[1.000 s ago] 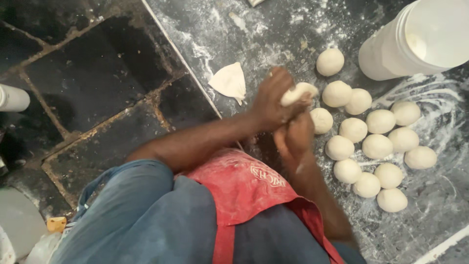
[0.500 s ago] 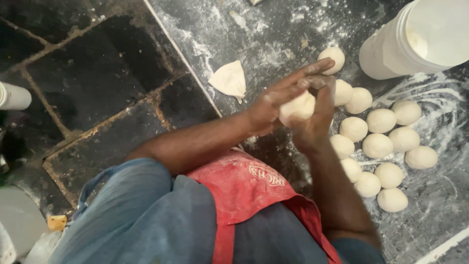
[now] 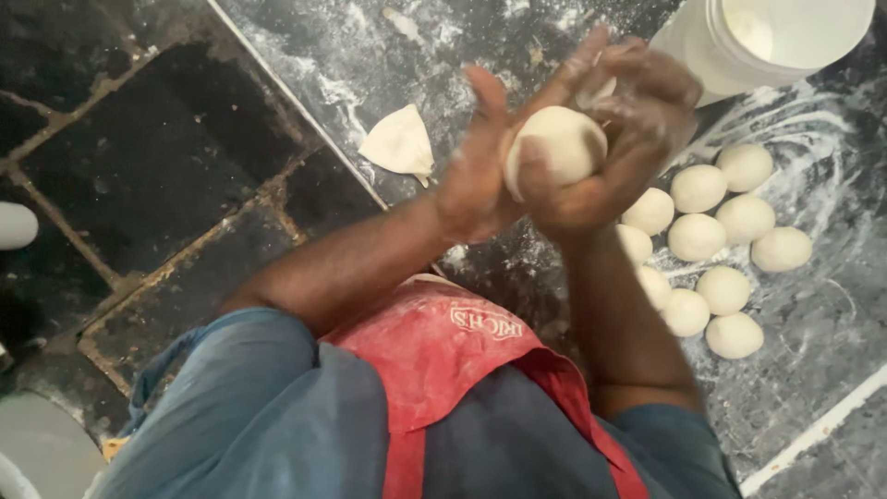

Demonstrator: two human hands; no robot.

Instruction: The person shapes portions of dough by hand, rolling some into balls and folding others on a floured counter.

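I hold a round white dough ball [image 3: 554, 143] between both palms, raised above the floured dark counter [image 3: 305, 55]. My left hand [image 3: 476, 180] presses it from the left with fingers stretched upward. From the right and above, my right hand [image 3: 628, 139] cups it with fingers curled over the top. Both hands are dusted with flour. Below them I see my blue shirt and red apron [image 3: 443, 360].
Several finished dough balls [image 3: 725, 217] lie in rows on the counter to the right. A white bucket [image 3: 767, 37] stands at the top right. A flat folded piece of dough [image 3: 399, 143] lies near the counter's edge. Dark floor tiles [image 3: 139, 166] fill the left.
Both hands have come up towards the camera with the dough ball. The palms have shifted around it, the right hand now curled over its top.
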